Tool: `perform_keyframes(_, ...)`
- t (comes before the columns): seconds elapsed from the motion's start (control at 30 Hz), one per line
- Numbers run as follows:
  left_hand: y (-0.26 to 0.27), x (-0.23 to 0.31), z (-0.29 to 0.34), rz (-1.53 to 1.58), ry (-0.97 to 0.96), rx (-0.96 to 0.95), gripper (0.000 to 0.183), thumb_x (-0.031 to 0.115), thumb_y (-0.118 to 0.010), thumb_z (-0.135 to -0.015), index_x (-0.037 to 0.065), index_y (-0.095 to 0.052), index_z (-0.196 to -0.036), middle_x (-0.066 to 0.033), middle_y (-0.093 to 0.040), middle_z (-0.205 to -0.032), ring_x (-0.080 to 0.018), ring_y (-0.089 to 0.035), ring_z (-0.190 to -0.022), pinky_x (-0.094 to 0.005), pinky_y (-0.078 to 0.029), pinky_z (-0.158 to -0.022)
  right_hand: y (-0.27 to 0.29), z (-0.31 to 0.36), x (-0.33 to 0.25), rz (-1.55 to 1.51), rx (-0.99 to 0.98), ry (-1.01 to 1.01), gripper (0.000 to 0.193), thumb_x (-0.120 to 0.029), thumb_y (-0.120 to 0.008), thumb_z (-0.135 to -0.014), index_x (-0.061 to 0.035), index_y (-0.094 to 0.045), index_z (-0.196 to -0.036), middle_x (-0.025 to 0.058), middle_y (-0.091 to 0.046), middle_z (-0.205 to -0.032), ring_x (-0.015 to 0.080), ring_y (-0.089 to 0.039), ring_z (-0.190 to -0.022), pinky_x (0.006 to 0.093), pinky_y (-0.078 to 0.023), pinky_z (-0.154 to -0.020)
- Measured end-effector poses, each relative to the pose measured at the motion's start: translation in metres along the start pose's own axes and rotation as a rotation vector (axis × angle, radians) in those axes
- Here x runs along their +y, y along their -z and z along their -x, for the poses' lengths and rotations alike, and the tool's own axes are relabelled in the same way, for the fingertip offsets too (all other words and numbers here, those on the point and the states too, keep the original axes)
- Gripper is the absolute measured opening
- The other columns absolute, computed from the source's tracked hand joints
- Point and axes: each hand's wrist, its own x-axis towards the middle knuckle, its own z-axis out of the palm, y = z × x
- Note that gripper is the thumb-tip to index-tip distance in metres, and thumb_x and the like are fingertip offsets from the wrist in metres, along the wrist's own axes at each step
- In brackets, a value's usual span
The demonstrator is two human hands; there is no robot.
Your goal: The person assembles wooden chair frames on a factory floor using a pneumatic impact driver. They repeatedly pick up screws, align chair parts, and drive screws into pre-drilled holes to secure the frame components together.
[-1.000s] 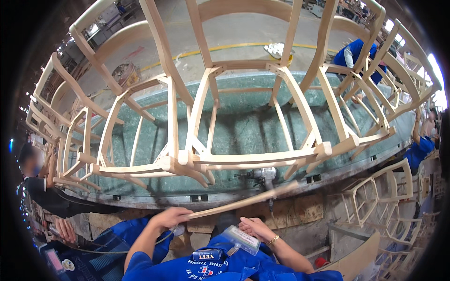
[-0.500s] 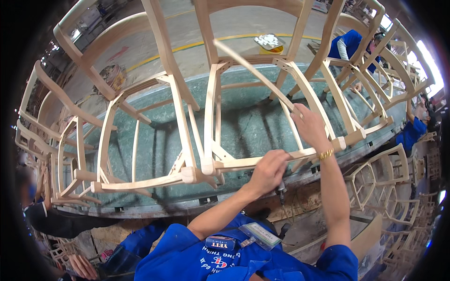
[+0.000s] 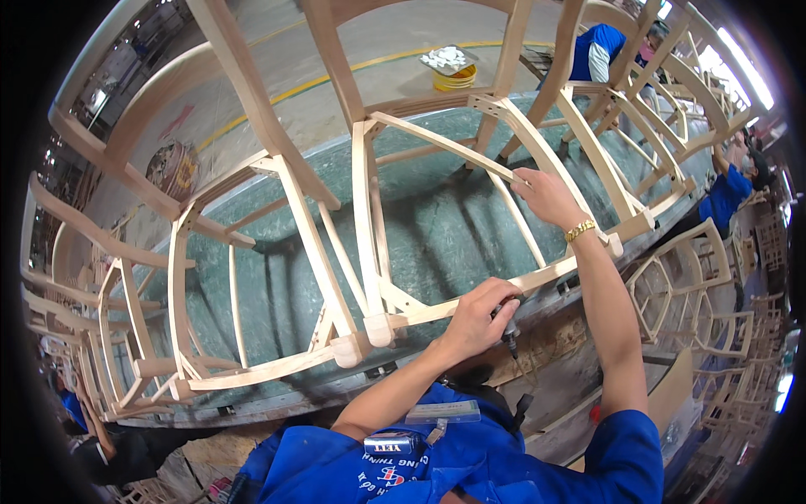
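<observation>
A wooden chair frame (image 3: 432, 314) stands on the green-topped bench in front of me. My right hand (image 3: 550, 198), with a gold bracelet on its wrist, grips one end of a thin wooden strip (image 3: 437, 144). The strip slants over the seat opening, its far end at the back left corner of the frame and my fingers by the right side rail. Curled at the front rail, my left hand (image 3: 482, 319) is closed around a dark hand tool (image 3: 510, 338) with a narrow end pointing down. Most of the tool is hidden behind my fingers.
More chair frames (image 3: 277, 363) line the bench (image 3: 294, 277) on both sides. Beyond it, a yellow bucket (image 3: 454, 79) carries a tray of white pieces. People in blue work at the right; another person stands at the left. Stacked frames (image 3: 697, 311) fill the lower right.
The strip's far end has come down from above the frame to its back left corner. My right hand stays on the strip. My view has shifted slightly.
</observation>
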Motion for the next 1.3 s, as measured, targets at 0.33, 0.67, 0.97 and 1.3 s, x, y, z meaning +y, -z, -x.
perform_keyframes(0.33, -0.004, 0.005, -0.007, 0.031, 0.107, -0.073, 0.014, 0.001, -0.060, -0.077, -0.001, -0.061, -0.091, -0.0129, -0.062, -0.086, -0.0229, -0.061, -0.078, -0.0287, -0.047, -0.070, 0.003, 0.004, 0.014, 0.026, -0.033, -0.011, 0.030, -0.031, -0.050, -0.086, -0.0112, -0.061, -0.105, 0.0164, -0.064, -0.089, 0.0353, -0.059, -0.088, 0.0448, -0.046, -0.077)
perform_keyframes(0.67, -0.011, -0.004, -0.002, 0.084, 0.216, -0.086, 0.012, -0.002, -0.056, -0.081, -0.003, -0.061, -0.091, -0.0107, -0.060, -0.088, -0.0141, -0.058, -0.078, -0.0247, -0.047, -0.070, -0.010, 0.007, 0.009, 0.026, 0.055, -0.092, 0.018, -0.026, -0.056, -0.080, -0.0113, -0.064, -0.088, 0.0125, -0.065, -0.084, 0.0312, -0.063, -0.084, 0.0448, -0.047, -0.073)
perform_keyframes(0.97, -0.014, -0.005, -0.004, 0.020, 0.227, -0.123, 0.015, 0.002, -0.051, -0.087, -0.004, -0.059, -0.097, -0.0093, -0.061, -0.089, -0.0155, -0.060, -0.080, -0.0259, -0.049, -0.076, -0.039, 0.120, -0.014, -0.137, 0.840, 0.040, 0.042, -0.024, -0.064, -0.073, -0.0099, -0.054, -0.111, 0.0081, -0.055, -0.106, 0.0248, -0.051, -0.101, 0.0428, -0.036, -0.085)
perform_keyframes(1.3, -0.027, 0.008, 0.000, -0.092, 0.211, -0.189, 0.022, 0.017, -0.050, -0.092, -0.002, -0.056, -0.099, -0.0082, -0.059, -0.088, -0.0151, -0.056, -0.078, -0.0254, -0.046, -0.069, -0.182, 0.504, 0.049, -0.616, 1.001, -1.285, 0.022, -0.018, -0.053, -0.079, -0.0022, -0.064, -0.091, 0.0184, -0.064, -0.086, 0.0326, -0.061, -0.081, 0.0392, -0.049, -0.073)
